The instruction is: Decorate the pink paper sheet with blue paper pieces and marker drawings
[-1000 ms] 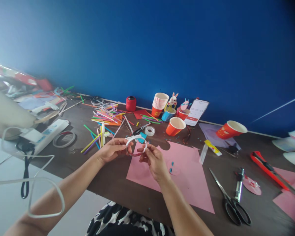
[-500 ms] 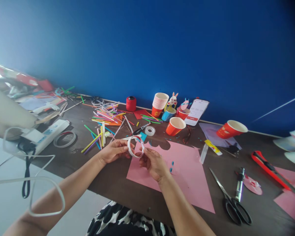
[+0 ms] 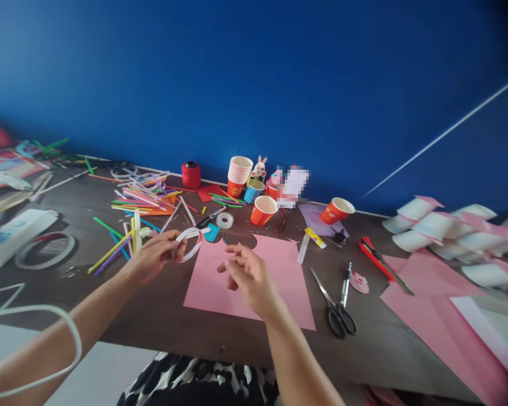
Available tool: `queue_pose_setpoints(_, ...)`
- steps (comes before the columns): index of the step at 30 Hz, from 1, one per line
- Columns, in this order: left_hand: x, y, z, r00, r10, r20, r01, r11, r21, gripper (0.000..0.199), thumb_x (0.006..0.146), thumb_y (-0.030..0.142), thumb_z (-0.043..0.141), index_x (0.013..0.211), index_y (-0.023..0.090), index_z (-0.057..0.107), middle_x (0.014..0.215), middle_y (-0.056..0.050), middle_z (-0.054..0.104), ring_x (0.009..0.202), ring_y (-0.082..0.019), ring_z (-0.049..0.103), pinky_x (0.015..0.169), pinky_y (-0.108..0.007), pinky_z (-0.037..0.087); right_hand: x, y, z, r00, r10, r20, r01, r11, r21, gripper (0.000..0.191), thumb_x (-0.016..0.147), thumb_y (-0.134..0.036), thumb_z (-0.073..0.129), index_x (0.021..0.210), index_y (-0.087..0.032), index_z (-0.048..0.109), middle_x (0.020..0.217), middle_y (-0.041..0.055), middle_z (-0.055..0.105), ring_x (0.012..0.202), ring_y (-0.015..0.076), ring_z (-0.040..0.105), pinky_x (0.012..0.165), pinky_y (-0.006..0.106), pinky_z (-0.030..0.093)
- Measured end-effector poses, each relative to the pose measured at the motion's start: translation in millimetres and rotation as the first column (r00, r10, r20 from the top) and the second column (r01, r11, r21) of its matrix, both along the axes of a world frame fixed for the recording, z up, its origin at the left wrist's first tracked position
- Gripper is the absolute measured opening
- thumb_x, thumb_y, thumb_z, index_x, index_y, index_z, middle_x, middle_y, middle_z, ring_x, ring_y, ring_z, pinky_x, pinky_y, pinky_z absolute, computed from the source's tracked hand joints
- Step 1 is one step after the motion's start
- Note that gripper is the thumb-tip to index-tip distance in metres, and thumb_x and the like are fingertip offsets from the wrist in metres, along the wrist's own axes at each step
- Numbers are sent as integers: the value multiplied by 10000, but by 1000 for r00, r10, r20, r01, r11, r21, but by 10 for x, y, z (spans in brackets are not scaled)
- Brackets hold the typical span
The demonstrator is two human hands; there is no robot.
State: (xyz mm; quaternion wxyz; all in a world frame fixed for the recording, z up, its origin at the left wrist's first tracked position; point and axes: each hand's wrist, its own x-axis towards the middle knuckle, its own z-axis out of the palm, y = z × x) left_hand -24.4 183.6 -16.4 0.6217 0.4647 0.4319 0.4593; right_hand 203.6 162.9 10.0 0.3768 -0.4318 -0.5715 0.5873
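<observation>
My left hand [image 3: 156,252] is closed on a roll of tape [image 3: 189,245], a thin white ring with red on its inner side, held above the left edge of a pink paper sheet [image 3: 279,282]. My right hand [image 3: 248,276] hovers over the middle of that sheet, apart from the roll. Its fingers are loosely bent and apart, and I see nothing between them. Scalloped cuts run along the sheet's far edge. Beyond the roll lie a small clear tape roll [image 3: 224,220], a blue paper scrap [image 3: 211,232] and a black-handled tool [image 3: 211,216].
Scissors [image 3: 336,316], a silver pen-like tool [image 3: 346,285] and a red utility knife [image 3: 379,259] lie to the right. Stacked paper cups [image 3: 239,172] and single red cups [image 3: 264,211] stand behind. Coloured sticks [image 3: 144,197], a larger tape ring [image 3: 70,248] and a power strip [image 3: 14,237] are left.
My right hand has come off the tape roll and moved apart from it. The roll stays in my left hand. The view has turned right, bringing more white paper rolls into sight.
</observation>
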Motion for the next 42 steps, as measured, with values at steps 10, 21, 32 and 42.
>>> queue_pose_setpoints(10, -47, -109, -95, 973, 187, -138, -162, 971, 174, 175, 837, 274, 421, 831, 154, 549, 569, 26, 444, 523, -98, 361, 512, -241, 275, 1949, -481, -392, 225, -436, 872, 256, 890, 378, 303, 726, -480, 500, 853, -221, 592, 834, 61, 648, 693, 225, 601, 555, 303, 427)
queue_pose_setpoints(21, 136, -41, 25, 935, -26, -355, 118, 964, 238, 313, 885, 379, 369, 1011, 132, 514, 584, 30, 435, 558, -105, 377, 567, -246, 284, 2431, -554, -686, 166, -310, 936, 330, 912, 243, 264, 613, -429, 531, 749, -220, 620, 736, 60, 653, 661, 249, 618, 534, 325, 434)
queue_pose_setpoints(32, 130, 12, -102, 948, -100, -301, 163, 967, 193, 325, 794, 302, 533, 1075, 142, 503, 689, 21, 438, 599, -92, 373, 565, -212, 294, 732, -367, -160, 998, 20, -58, -41, 916, -398, 382, 621, -460, 692, 788, -147, 551, 631, 26, 597, 418, 71, 460, 413, 202, 321)
queue_pose_setpoints(42, 88, 38, -277, 971, -216, -107, 233, 954, 190, 347, 765, 183, 457, 1102, 113, 497, 698, -34, 571, 626, -140, 496, 608, -266, 328, 187, -162, -348, 897, 288, -335, -418, 799, -431, 435, 680, -527, 629, 754, -112, 521, 574, 18, 578, 378, 19, 329, 371, 166, 196)
